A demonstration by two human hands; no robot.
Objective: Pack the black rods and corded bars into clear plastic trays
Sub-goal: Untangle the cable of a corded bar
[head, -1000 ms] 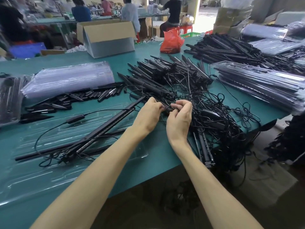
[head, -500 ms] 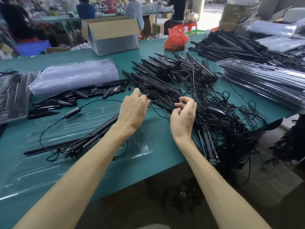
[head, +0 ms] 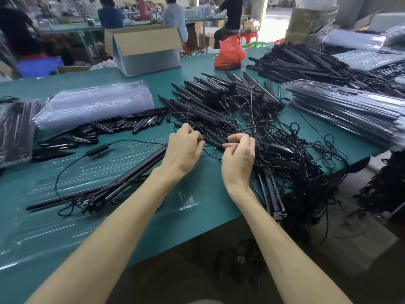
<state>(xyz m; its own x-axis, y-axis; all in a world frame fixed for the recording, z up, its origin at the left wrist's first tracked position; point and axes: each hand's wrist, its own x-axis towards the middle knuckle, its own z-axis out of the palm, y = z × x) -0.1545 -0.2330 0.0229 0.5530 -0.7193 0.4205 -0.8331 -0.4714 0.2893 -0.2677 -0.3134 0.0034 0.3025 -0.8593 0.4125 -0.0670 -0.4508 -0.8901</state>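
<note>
**Left hand** (head: 184,148): fingers are curled, the tips pinched on a thin black cord (head: 212,146).

**Right hand** (head: 238,154): fingers are curled, and the same cord appears to be pinched between thumb and forefinger. The cord is stretched across the short gap between the hands, above the green table (head: 208,194).

**Open room:** a bare strip of table is left between the hands and the near edge, which runs slantwise from lower left to far right.

**Clear plastic tray** (head: 54,227): laid flat left of the forearms, close to that edge. Corded bars (head: 135,170) are laid across it at a slant, and an inline control box (head: 96,149) is set at its far side.

**Tangle of corded bars** (head: 274,137): heaped just beyond and right of the right hand. It overhangs the table edge, with cords hanging below.

**Short black rods** (head: 105,128): spread behind the tray, against a stack of empty clear trays (head: 94,104).

**Filled trays** (head: 350,110): stacked at the right and cut off by the frame.

**Hard to make out:**
- The fingertips of both hands are largely hidden behind the knuckles.
- The bar to which the pinched cord belongs cannot be traced.
- The tray's left end is cut off, and its cavities are barely readable through glare.
</note>
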